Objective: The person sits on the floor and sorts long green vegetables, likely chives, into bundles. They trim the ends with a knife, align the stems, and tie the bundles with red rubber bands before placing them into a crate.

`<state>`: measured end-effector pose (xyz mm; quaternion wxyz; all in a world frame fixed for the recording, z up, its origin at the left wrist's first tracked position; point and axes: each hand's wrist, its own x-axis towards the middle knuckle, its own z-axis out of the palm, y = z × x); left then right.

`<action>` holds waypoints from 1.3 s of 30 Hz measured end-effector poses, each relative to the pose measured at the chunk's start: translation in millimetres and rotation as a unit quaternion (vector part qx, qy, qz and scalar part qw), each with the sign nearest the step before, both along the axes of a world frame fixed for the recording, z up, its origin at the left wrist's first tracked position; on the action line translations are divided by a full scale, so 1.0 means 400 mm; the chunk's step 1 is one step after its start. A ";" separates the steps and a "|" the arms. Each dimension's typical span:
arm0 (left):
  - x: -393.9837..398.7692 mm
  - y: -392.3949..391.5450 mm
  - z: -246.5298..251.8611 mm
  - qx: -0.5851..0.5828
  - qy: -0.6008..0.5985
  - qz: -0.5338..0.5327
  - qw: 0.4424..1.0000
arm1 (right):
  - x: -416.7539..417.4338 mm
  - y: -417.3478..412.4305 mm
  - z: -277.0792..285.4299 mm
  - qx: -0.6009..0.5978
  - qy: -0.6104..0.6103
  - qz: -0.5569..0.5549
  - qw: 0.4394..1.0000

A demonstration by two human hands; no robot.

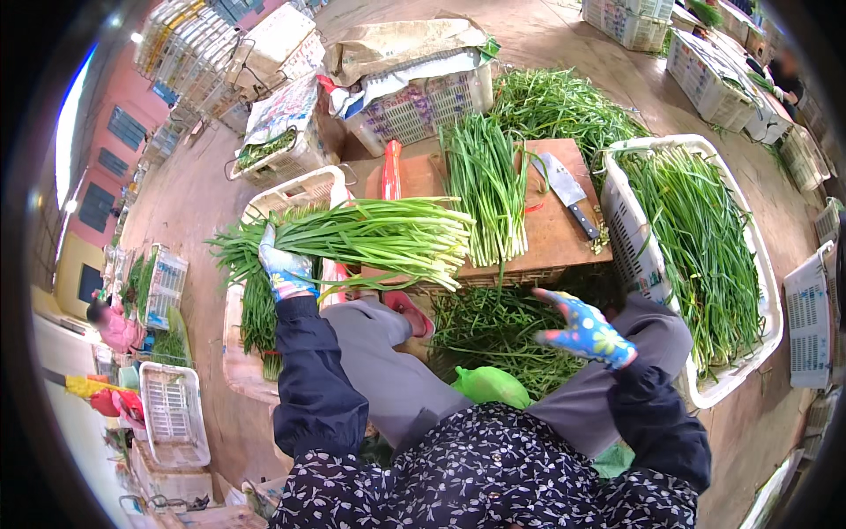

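Observation:
A loose bunch of long green leafy stalks (377, 228), like garlic chives, lies across my gloved left hand (285, 264), which grips it at the leafy end. Its pale stem ends point right, over the edge of a wooden board (562, 231). My right hand (585, 328), in a blue flowered glove, hangs with fingers apart and nothing in it, in front of the board. A second bunch of stalks (492, 198) rests on the board. To its right lies a cleaver (565, 192) with a black handle, beside small cut ends (600, 239).
A white plastic crate (770, 317) full of stalks stands at my right; another crate (234, 344) holding greens is at my left. Loose greens (555, 99) are heaped behind the board, with trimmings (496, 337) between my legs. A covered crate (423, 99) stands beyond. People work farther off.

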<state>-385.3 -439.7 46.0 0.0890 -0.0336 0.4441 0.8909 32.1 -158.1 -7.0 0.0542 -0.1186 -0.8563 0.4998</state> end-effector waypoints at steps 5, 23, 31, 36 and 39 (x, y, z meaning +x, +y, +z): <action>0.050 0.004 0.003 0.031 0.008 0.008 0.999 | -0.192 -0.098 -0.016 -0.306 0.045 -0.042 0.950; -0.011 -0.062 -0.202 0.168 0.022 0.004 0.986 | -0.063 -0.104 -0.116 -0.047 -0.002 0.317 0.947; 0.096 0.014 -0.057 0.248 0.107 -0.096 0.958 | -0.150 -0.093 0.036 -0.347 0.053 0.012 0.936; 0.093 0.074 -0.045 0.214 0.134 -0.143 0.957 | -0.299 -0.182 0.005 -0.452 0.158 -0.023 0.877; 0.042 0.066 -0.062 0.160 0.134 -0.090 0.974 | -0.288 -0.256 0.066 -0.389 0.165 -0.075 0.903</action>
